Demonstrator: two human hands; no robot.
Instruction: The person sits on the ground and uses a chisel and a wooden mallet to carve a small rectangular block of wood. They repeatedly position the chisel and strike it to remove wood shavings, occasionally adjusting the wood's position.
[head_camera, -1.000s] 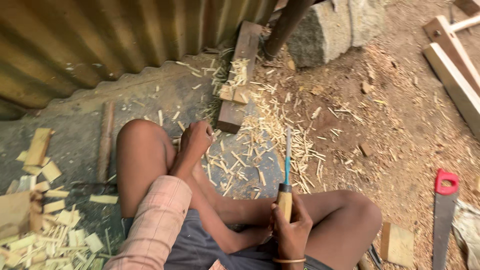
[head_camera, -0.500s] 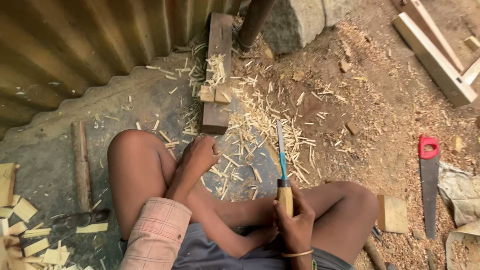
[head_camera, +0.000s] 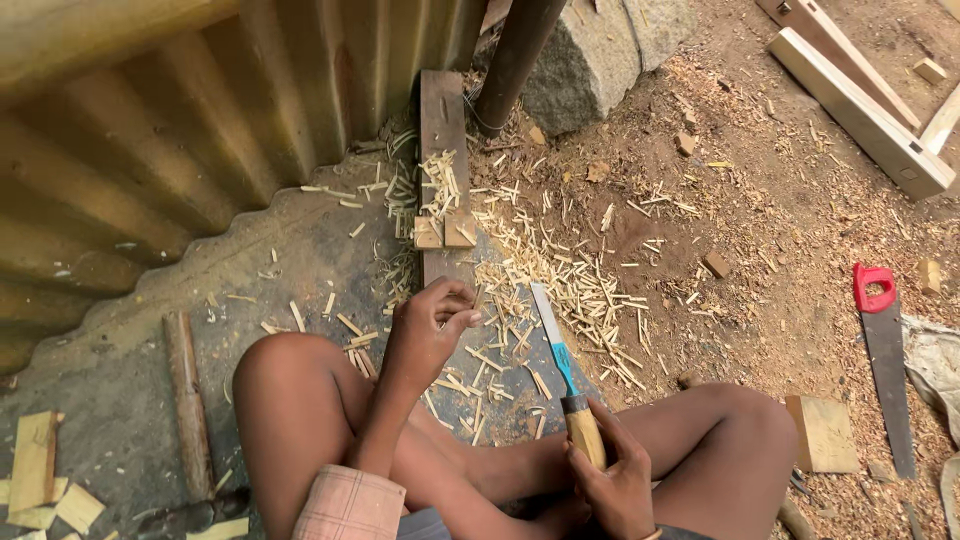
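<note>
1. Chisel (head_camera: 560, 365): flat steel blade, rounded wooden handle, upright between the knees, fisted in right hand (head_camera: 615, 480).
2. Left hand (head_camera: 430, 330): fingers curled loosely, over pale splinters (head_camera: 560, 280); contents unclear.

The right hand (head_camera: 612, 478) is gripping a chisel (head_camera: 562, 375) by its wooden handle, blade pointing away. The left hand (head_camera: 430, 332) is hovering, fingers curled, over wood splinters (head_camera: 560, 280) lying beside a dark plank (head_camera: 443, 170).

Single head view, steeply downward, close over lap.
</note>
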